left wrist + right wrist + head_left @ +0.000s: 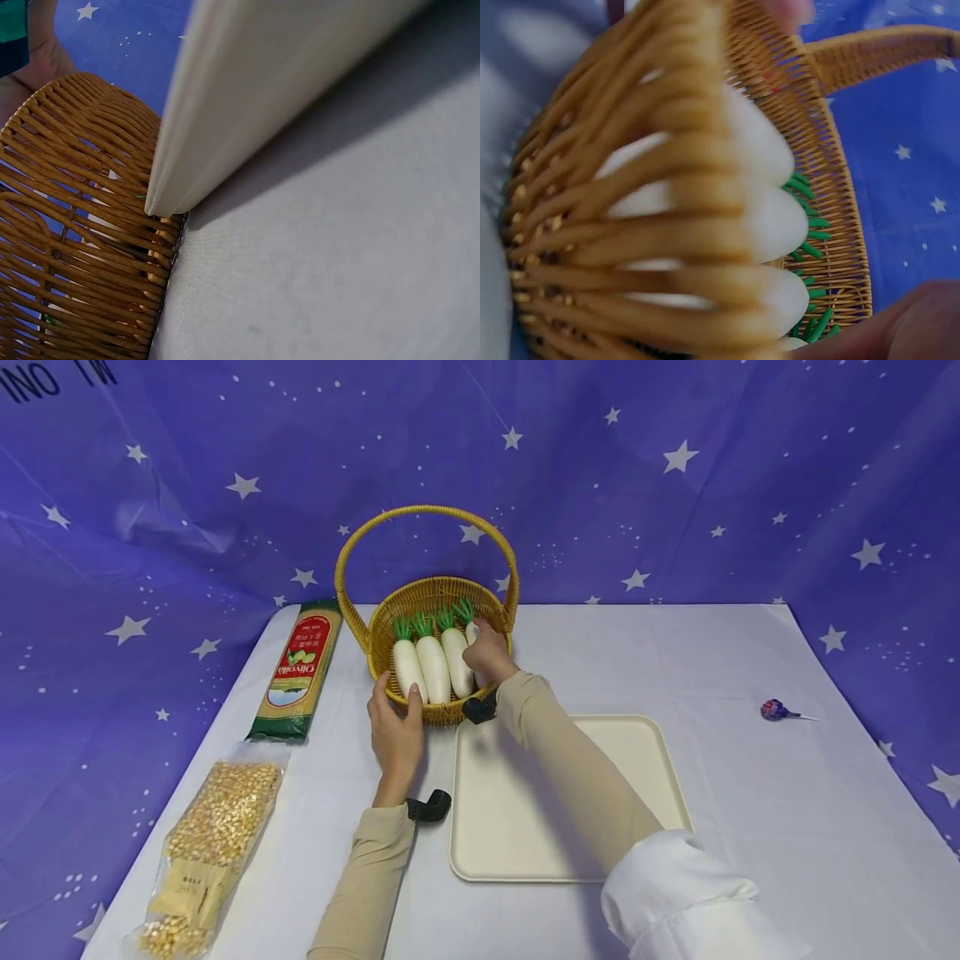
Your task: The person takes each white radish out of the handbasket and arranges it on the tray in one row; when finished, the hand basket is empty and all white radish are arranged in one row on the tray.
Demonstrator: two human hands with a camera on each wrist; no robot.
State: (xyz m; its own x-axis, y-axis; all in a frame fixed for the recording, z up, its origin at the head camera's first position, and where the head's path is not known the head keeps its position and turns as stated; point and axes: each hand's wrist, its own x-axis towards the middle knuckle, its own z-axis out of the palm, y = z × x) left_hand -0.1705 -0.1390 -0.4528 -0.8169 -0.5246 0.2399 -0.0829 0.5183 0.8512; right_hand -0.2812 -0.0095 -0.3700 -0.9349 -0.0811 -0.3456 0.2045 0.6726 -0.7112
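A wicker basket [442, 713] holds several white radishes [433, 668] with green tops, lying side by side. My right hand [491, 653] reaches over the basket's right side and grips the rightmost radish near its leafy end, hiding most of it. In the right wrist view that hand [911, 326] shows at the lower right corner, beyond the blurred basket rim [705, 180]. My left hand [397, 735] touches the front left rim of the basket, thumb and index finger extended. Basket weave [82, 225] fills the left of the left wrist view.
A cream tray [570, 868] lies just in front and right of the basket, under my right forearm. To the left are a pasta packet [300, 668] and a bag of corn kernels [221, 810]. A wrapped lollipop [776, 710] lies far right. A starry blue cloth hangs behind.
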